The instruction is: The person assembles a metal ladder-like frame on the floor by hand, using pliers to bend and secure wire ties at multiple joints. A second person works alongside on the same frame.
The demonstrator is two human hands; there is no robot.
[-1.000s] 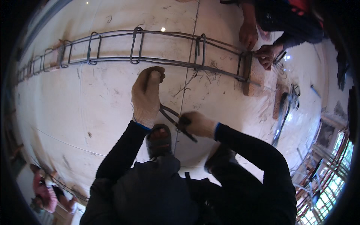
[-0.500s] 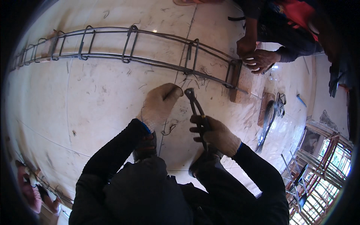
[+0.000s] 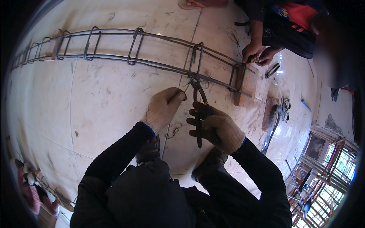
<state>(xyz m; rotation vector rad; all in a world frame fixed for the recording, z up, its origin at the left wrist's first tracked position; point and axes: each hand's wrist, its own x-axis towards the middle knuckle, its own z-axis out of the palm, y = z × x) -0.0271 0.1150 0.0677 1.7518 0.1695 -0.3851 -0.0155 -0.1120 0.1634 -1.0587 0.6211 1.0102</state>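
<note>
A long rebar cage (image 3: 159, 67) with square stirrups lies across the floor ahead of me. My right hand (image 3: 220, 127), in a pale glove with dark fingers, is closed round the handles of steel end-cutting pincers (image 3: 197, 91). Their jaws meet the cage's near lower bar beside a stirrup (image 3: 200, 57). Left of the pincers, my left hand (image 3: 164, 106), gloved alike, has thumb and fingers pressed together just short of the jaws. What it pinches, if anything, is too fine to make out.
A co-worker's bare hands (image 3: 258, 56) work at the cage's right end, which rests on a brick (image 3: 245, 89). Another brick (image 3: 269, 113) lies nearer, beside a bundle of dark wire (image 3: 273, 123) and bent stirrups (image 3: 285, 108). Wire scraps (image 3: 173, 132) litter the pale tiles.
My right hand has swung the pincers forward from open air onto the near bar. My left hand has shifted slightly. The co-worker's hands have drawn together over the cage's end.
</note>
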